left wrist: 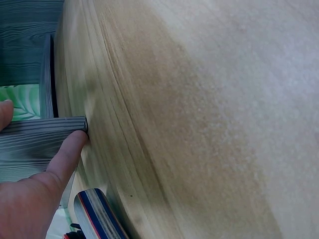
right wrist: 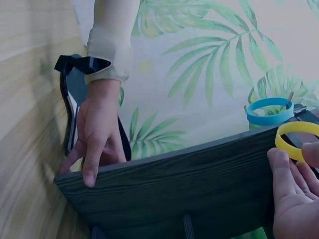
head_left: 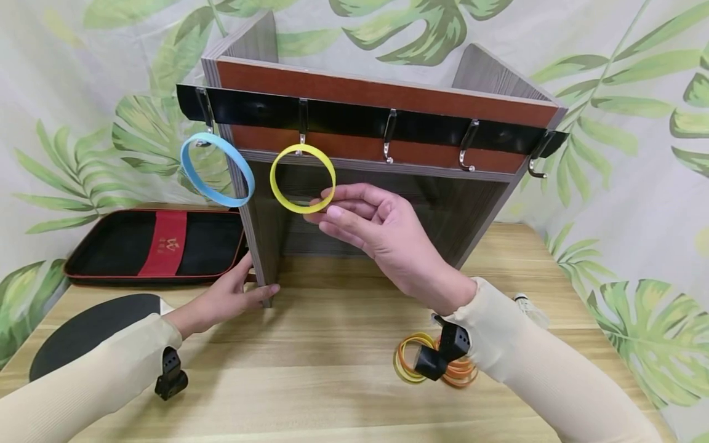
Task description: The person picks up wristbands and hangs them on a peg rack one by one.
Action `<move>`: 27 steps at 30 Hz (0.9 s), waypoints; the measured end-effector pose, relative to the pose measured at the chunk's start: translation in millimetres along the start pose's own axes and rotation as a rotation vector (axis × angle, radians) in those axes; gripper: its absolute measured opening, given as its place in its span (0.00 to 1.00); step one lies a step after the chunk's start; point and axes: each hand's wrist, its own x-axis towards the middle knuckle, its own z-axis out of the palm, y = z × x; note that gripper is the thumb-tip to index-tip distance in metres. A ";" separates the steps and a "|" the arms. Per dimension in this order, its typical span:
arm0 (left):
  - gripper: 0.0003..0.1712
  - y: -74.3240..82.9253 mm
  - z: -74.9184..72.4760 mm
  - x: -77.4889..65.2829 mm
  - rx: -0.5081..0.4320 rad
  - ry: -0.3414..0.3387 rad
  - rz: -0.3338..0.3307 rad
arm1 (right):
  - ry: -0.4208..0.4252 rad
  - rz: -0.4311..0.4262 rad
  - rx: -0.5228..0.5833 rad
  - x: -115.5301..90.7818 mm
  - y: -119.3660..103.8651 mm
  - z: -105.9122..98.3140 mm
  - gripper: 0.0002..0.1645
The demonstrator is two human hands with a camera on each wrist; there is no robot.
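Note:
My right hand (head_left: 388, 237) pinches a yellow silicone wristband (head_left: 275, 187) at its lower right side, between thumb and fingers. The band is upright in front of the second hook (head_left: 303, 117) from the left and overlaps its tip in the head view. A light blue wristband (head_left: 244, 175) hangs from the leftmost hook (head_left: 204, 107). Low on the left side, my left hand (head_left: 221, 303) grips the front edge of the grey wood-grain side panel (head_left: 257, 246), its thumb on the inner face. In the right wrist view the yellow band (right wrist: 284, 144) shows beside the blue band (right wrist: 269, 118).
A black rail (head_left: 343, 120) with several hooks crosses the rack's brown front board (head_left: 343, 80). Several orange and yellow bands (head_left: 458, 372) lie on the wooden table (head_left: 310, 381) below my right wrist. A black case (head_left: 111, 246) and round black paddle (head_left: 94, 332) lie left.

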 end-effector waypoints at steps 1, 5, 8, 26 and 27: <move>0.56 0.1 0.1 0.1 -0.005 0.000 -0.001 | -0.009 0.002 -0.010 0.0 0.5 -1.6 0.18; 0.56 -0.4 0.5 0.4 -0.017 0.000 -0.002 | -0.037 0.030 -0.042 -1.8 2.5 -10.4 0.18; 0.56 -0.7 0.6 0.1 -0.018 0.000 0.004 | -0.044 0.079 -0.078 -6.1 4.4 -20.1 0.18; 0.56 -0.3 -0.7 -0.8 -0.018 -0.012 -0.029 | -0.158 0.319 -0.488 -76.3 35.5 -127.1 0.17; 0.56 0.0 -1.0 -1.1 -0.003 -0.010 -0.031 | -0.156 0.315 -0.509 -82.3 37.5 -134.6 0.17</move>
